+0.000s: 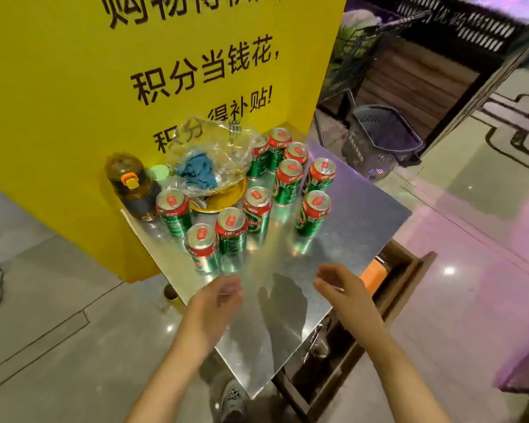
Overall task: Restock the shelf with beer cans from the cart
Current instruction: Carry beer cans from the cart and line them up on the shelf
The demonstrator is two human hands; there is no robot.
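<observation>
Several green-and-red beer cans stand upright on a shiny metal table top against a yellow sign. The nearest can is at the front left of the group, another can at the right. My left hand hovers over the table's near edge, fingers relaxed, holding nothing. My right hand hovers to its right, fingers loosely extended, also holding nothing. Both hands are a short way in front of the cans and touch none of them.
An amber bottle with an orange cap, a crumpled clear plastic bag with blue cloth, and a yellow dish sit behind the cans. A grey shopping basket stands on the floor at right. A wooden frame lies below the table.
</observation>
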